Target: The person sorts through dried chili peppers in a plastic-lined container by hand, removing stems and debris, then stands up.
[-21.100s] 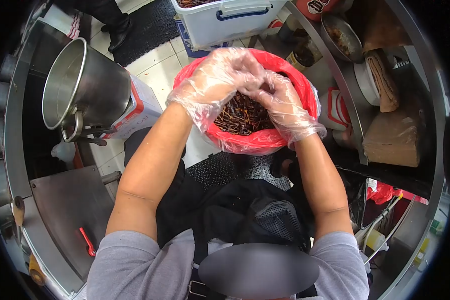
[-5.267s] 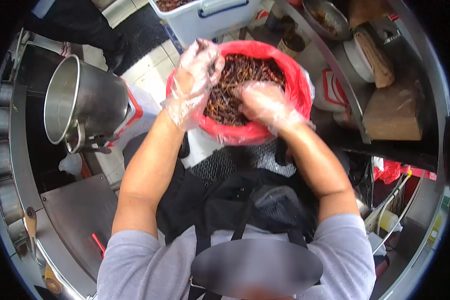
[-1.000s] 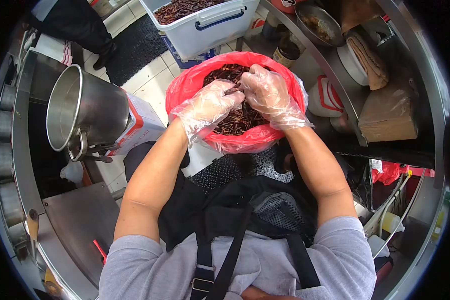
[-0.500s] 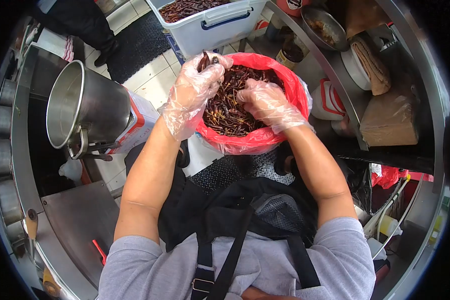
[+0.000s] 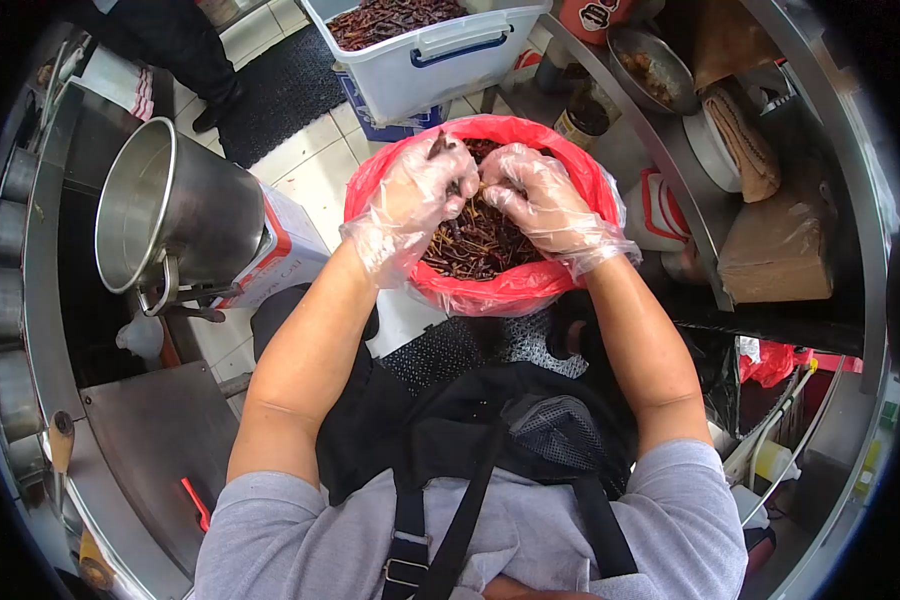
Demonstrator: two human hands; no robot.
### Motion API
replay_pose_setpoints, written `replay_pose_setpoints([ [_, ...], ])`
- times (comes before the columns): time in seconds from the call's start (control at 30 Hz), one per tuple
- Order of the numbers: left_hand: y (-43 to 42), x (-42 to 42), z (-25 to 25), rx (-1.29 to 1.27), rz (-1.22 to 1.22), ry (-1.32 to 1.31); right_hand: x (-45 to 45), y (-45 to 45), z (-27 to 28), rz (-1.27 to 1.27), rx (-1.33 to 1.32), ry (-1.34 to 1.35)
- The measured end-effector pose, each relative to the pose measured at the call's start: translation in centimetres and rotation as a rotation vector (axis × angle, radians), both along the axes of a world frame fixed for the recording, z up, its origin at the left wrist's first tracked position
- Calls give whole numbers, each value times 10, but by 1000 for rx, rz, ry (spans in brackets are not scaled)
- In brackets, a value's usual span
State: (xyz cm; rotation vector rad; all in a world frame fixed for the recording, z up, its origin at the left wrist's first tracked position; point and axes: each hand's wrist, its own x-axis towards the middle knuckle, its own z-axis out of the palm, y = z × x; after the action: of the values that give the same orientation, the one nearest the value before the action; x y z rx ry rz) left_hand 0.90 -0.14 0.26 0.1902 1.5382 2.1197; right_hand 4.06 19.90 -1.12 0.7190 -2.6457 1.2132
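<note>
Dark red dried chilies (image 5: 480,240), many with stems, fill a container lined with a red plastic bag (image 5: 490,297) in front of me. Both hands wear clear plastic gloves. My left hand (image 5: 432,185) is closed around dried chilies; a dark end pokes out near its top. Close beside it, my right hand (image 5: 540,195) is closed too, fingertips pinched together near the left fingers over the chilies. What sits in the right pinch is hidden.
A clear plastic bin (image 5: 440,65) of dried chilies stands beyond the bag. To the left is a large metal pot (image 5: 160,215) on a box. A metal shelf at right bears a pan (image 5: 653,68), a folded towel (image 5: 740,145) and a cardboard box (image 5: 780,255). Another person's leg (image 5: 185,50) shows far left.
My left hand has moved right and down over the bag. My right hand has lifted off the chilies toward it, so the two hands are now nearly together.
</note>
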Motion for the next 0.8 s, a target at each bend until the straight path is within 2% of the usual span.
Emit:
replay_pose_setpoints([
  [0.07, 4, 3, 3, -75, -11, 0, 6, -3, 13, -91, -225, -331],
  [0.1, 6, 3, 2, -75, -12, 3, 7, -3, 12, -91, -225, -328],
  [0.2, 11, 5, -3, -57, -42, 8, 9, -6, 12, -170, -544, -429],
  [0.3, 13, 3, -10, -120, -78, 117, 10, -5, 9, -152, -634, -478],
  [0.43, 13, 6, -9, -88, -30, 96, 14, -7, 13, -155, -646, -604],
  [0.67, 14, 2, -12, -86, 83, 125, 17, -5, 13, -102, -587, -588],
  [0.8, 17, 7, -8, -54, 67, 86, 17, -8, 13, -94, -617, -585],
])
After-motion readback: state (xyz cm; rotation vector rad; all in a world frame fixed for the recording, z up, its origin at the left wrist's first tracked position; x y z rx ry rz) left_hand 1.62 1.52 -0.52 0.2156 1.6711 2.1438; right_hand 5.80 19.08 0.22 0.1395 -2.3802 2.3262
